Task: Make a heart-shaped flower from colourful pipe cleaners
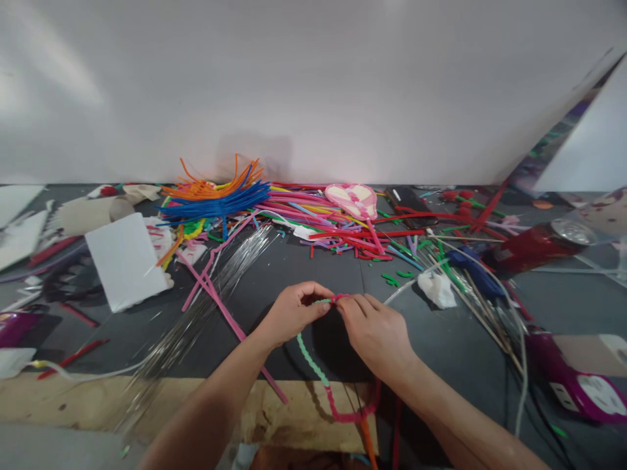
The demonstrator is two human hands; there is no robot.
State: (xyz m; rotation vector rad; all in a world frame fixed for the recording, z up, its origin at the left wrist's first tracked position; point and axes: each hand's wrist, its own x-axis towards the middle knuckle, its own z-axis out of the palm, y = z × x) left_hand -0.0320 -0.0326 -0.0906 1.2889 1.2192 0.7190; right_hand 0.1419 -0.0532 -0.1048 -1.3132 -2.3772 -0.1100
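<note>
Between my two hands, a loop of pipe cleaner (pixel 313 363), twisted from light green and pinkish red lengths, hangs down over the table's front edge. My left hand (pixel 298 312) pinches its light green end between thumb and fingers. Right beside it, my right hand (pixel 375 329) has its fingers closed on the red part, close to where the two colours meet. The lower red curve of the loop dangles below, and part of its right side is hidden behind my right hand and forearm. An orange pipe cleaner (pixel 368 442) shows under the loop.
Bundles of blue pipe cleaners (pixel 215 203) and pink ones lie at the back. A pink heart (pixel 353 200) rests among them. To the left are thin wires (pixel 196 313) and a white card (pixel 126 262); to the right, a blue glue gun (pixel 477 271), red can (pixel 539 247) and purple device (pixel 578 378).
</note>
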